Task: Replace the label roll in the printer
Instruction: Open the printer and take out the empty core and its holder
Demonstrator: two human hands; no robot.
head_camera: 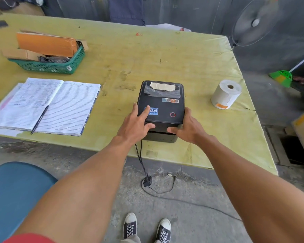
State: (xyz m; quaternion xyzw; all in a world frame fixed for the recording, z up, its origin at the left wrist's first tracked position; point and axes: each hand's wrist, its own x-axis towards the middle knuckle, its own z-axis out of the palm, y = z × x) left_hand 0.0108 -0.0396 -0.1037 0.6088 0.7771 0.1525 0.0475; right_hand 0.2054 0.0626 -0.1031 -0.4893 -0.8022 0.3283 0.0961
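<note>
1. We have both hands on the printer, which sits near the front edge of the worktop, its cable running down to the floor.
2. Our left hand lies flat on the lid, fingers spread over the blue sticker, thumb hooked under the lid's front lip. This grip is open and holds nothing; it only presses and steadies.
3. Our right hand wraps the printer's front right corner, fingers down the side and thumb along the front lip. It cups the body loosely rather than clamping it.
4. The lid looks closed, though the front seam is partly hidden by our thumbs, so we cannot be sure.
5. The new label roll stands on the worktop, well apart to the right of the printer and slightly farther back, its core pointing up and tilted.
6. The roll lies on the right hand's side, so that hand is nearer for fetching it; we judge the lid must be lifted first, hinging away from us.
</note>
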